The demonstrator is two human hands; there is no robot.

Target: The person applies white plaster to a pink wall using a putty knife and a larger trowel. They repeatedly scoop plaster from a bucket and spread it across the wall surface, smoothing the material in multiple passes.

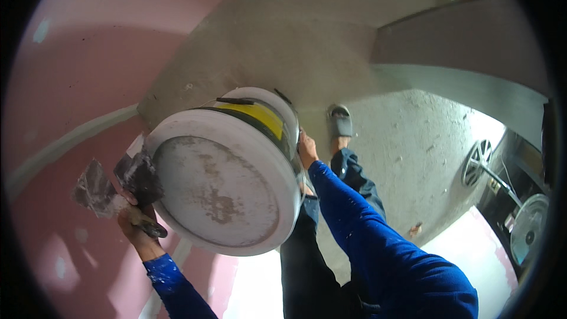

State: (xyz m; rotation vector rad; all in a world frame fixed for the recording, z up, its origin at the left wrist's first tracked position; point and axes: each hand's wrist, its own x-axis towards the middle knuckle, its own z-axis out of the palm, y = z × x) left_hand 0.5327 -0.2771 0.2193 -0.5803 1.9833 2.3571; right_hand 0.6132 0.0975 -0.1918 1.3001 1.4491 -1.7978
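A large white bucket with a yellow and dark band is in front of me, its round, putty-stained end facing up toward me. I cannot tell whether this end is the lid or the base. My right hand grips the bucket's right side by its wire handle; the fingers are partly hidden behind it. At the bucket's left edge, my left hand is closed around putty knives. One broad blade points left, while another smeared blade is against the bucket's rim.
Pink wall board with pale filled joints stands to the left. Below is a grey concrete floor, with my slippered foot on it. At right are a standing fan with a round base and a long grey panel.
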